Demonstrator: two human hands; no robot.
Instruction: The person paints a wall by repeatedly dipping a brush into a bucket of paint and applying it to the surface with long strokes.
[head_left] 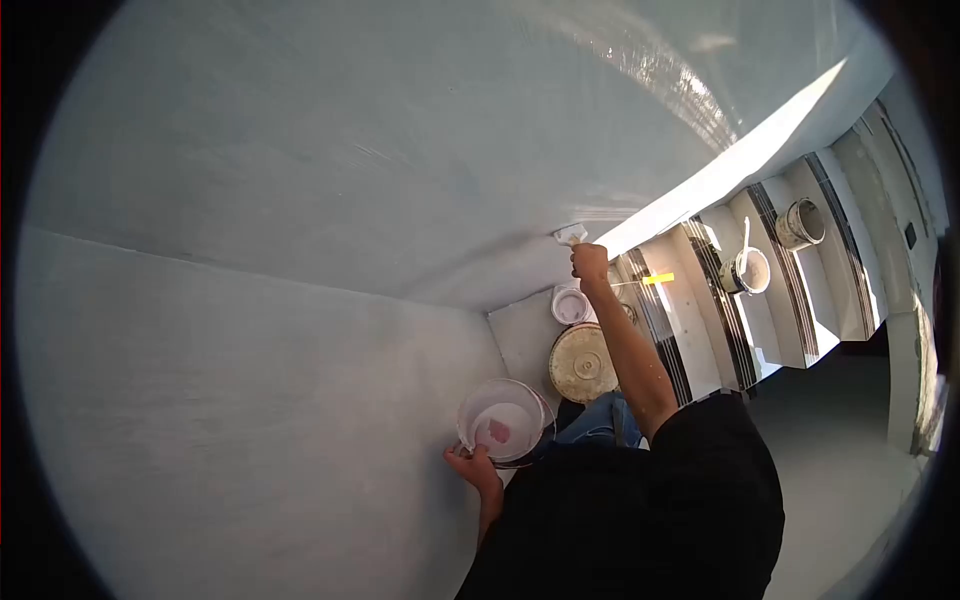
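Observation:
Against the grey wall (400,150), my right hand (590,261) is closed round the handle of a brush (571,234), whose pale head touches the wall's surface. My left hand (474,466) grips the rim of a bucket (504,420) at its lower left side. White paint shows inside that bucket, with a pinkish-red patch (499,430) in it. The fingers inside and under the rim are partly hidden.
A round lidded bucket (583,365) and a smaller white container (570,306) stand beside my legs. Stairs (690,310) rise to the right, bearing a bucket with a stick (751,271) and another bucket (803,224). A second wall (250,400) is at left.

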